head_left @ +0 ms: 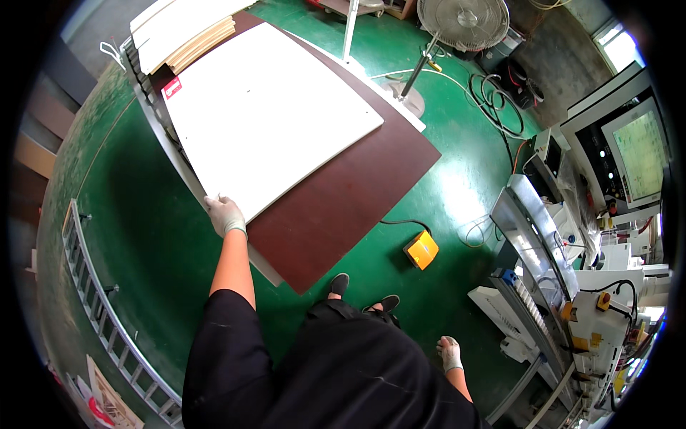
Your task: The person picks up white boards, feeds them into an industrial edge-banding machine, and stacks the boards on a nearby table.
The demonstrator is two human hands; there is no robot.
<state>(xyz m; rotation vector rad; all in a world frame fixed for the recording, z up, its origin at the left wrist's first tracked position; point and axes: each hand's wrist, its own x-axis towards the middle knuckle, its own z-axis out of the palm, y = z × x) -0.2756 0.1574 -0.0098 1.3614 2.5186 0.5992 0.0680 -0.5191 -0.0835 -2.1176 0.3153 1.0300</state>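
A large white panel (275, 114) lies flat on a dark brown board (350, 182) in front of me, with a small red label (171, 88) at its far left corner. My left hand (226, 214), in a pale glove, is closed on the panel's near left corner. Part of its grip is hidden under the hand. Down at my right side hangs my right hand (449, 352), also gloved and away from the panel. Its fingers are curled in, and nothing shows in them.
Pale boards (200, 43) are stacked beyond the panel. A yellow foot pedal (421, 250) sits on the green floor. To the right stands a machine with a screen (638, 154); a fan (464, 21) and coiled hose (489, 100) are at the back. A roller track (107, 300) curves along the left.
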